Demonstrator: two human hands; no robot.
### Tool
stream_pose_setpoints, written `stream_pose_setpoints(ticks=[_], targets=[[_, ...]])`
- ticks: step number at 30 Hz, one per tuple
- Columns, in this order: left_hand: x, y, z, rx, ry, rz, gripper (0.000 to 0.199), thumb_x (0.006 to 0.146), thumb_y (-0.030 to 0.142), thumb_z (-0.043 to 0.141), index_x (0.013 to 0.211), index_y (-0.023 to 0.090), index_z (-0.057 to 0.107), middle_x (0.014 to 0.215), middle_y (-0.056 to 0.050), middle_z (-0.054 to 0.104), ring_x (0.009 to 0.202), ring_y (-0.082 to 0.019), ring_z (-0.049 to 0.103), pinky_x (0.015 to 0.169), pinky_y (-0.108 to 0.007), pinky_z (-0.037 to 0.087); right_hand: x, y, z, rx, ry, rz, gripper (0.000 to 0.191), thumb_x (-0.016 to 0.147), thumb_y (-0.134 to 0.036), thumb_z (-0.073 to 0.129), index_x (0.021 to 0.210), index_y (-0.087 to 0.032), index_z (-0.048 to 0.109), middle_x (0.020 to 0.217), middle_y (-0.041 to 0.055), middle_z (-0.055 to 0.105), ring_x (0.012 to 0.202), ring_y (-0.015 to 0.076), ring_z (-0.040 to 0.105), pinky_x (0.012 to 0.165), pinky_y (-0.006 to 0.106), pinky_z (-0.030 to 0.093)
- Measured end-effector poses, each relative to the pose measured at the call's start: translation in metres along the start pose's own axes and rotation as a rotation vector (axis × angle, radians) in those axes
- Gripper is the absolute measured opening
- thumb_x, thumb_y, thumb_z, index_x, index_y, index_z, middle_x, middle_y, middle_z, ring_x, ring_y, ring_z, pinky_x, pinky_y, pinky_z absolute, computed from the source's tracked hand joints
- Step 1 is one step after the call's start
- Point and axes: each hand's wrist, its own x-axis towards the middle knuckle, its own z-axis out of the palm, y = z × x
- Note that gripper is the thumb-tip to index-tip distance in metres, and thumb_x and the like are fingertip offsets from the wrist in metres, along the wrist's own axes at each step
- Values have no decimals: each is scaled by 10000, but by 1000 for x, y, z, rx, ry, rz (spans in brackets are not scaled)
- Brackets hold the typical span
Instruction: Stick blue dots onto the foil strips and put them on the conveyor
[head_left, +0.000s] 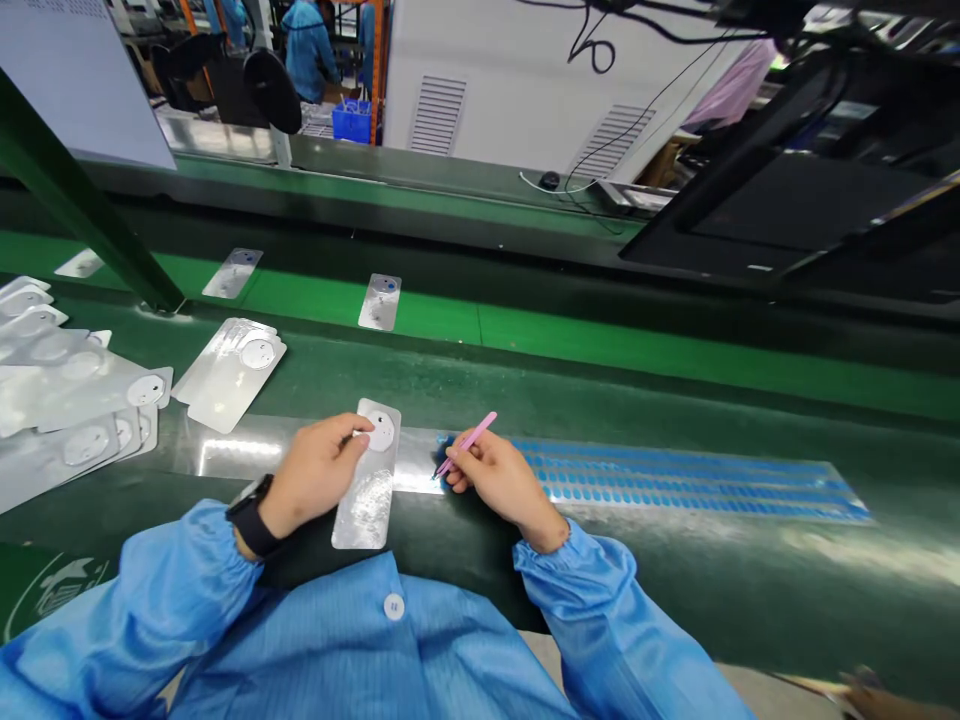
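Note:
My left hand (pixel 322 470), a dark watch at its wrist, has thumb and index finger closed at the left edge of a silvery phone back cover (pixel 373 510). That cover lies on the bench in front of me, its white round camera area toward the far end. Pink tweezers (pixel 478 432) are gripped in my right hand (pixel 491 475), tips pointing down and left, just right of the cover. Under and beside this hand runs a clear strip with rows of blue round stickers (pixel 622 490); the hand hides its left end.
Stacked covers (pixel 236 385) lie left of me, with a larger pile (pixel 82 390) farther left. Beyond, a green conveyor belt (pixel 442 315) carries several covers, one cover (pixel 380 303) straight ahead. A green post (pixel 82 190) slants at left; a dark monitor-like panel (pixel 810 210) overhangs the right.

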Motion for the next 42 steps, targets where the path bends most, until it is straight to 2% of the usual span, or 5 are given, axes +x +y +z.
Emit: stream_pose_setpoints(ticks=[7,14,20,26,42], targets=[[-2,-3,13,375,-242,105,307,880,326,509,1158,217,578,821,-44,663,781,-222,622,716,-324,452,1,0,1,18,-2,40,242,745,-384,656,681,-175,553,531,-7,630,441,114,596,453,224,492],[17,-10,18,356,-190,254,436,687,372,773,1071,247,609,1192,-48,605,1138,-285,441,895,-422,360,0,-3,-4,196,-35,46,373,655,-515,700,666,-178,540,500,2,619,427,117,573,433,227,472],[18,-14,23,297,-218,285,489,646,385,810,1063,240,599,1191,-29,616,1135,-276,427,907,-425,323,10,-25,11,135,40,-26,322,741,-485,646,711,-181,544,517,3,630,440,125,594,437,229,489],[17,-15,26,273,-200,309,521,619,406,830,1056,237,603,1128,-32,633,1111,-273,436,891,-420,315,26,-17,31,53,96,38,191,818,-333,589,714,-184,531,544,0,630,460,129,614,436,222,500],[16,-17,28,284,-174,347,534,595,426,845,1029,223,609,1077,-32,630,1086,-275,437,841,-424,307,22,-13,33,6,89,25,201,810,-365,562,731,-181,545,552,0,635,453,122,598,441,214,494]])
